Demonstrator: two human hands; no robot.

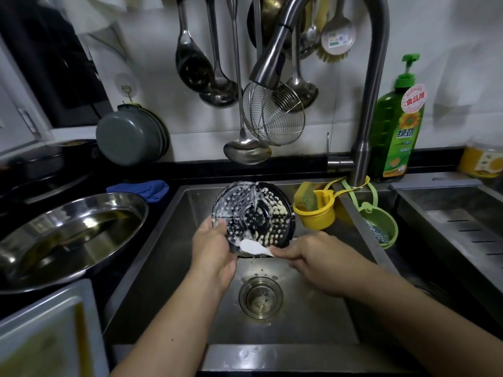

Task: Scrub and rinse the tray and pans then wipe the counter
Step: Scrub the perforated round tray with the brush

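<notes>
A round black perforated tray (253,213), streaked with white foam, stands tilted on edge over the steel sink (168,268). My left hand (215,248) grips its lower left rim. My right hand (315,257) holds a small white brush (253,247) by the handle, its head against the tray's lower edge. A thin stream of water runs from the faucet (272,63) onto the top of the tray. A large steel pan (68,235) sits on the counter to the left.
The drain strainer (260,297) lies below the hands. A yellow caddy with a sponge (315,210) and a green caddy (378,227) hang by the faucet. Green dish soap (397,126) stands at the back right, a blue cloth (141,189) at the back left. Ladles hang on the wall.
</notes>
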